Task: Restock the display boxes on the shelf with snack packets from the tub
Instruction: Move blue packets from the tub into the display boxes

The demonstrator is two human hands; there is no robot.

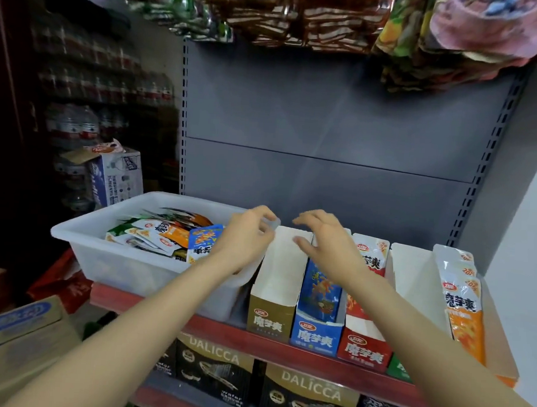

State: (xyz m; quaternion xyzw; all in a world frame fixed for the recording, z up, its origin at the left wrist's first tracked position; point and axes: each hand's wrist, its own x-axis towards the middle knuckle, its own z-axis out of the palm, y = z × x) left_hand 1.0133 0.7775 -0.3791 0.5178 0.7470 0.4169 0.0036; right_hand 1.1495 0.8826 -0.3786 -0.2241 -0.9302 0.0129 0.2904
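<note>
"DALICCA" on lower boxes [214, 371]; "20%" on orange packets [464, 299].

Translucent smooth plastic tub [104, 255], glossy foil packets [163, 234], matt cardboard boxes [273, 299] (printed fronts), dull grey metal back panel [329, 128].

DALICCA boxes [214, 369] below; bottled water [75, 126] far left.

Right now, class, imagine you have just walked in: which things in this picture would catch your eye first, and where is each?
Two bare hands hover mid-frame, the left hand over the tub's right end, the right hand above the display boxes. At left on the shelf, the white tub holds bright snack packets. Beside it, the gold display box looks empty.
</note>
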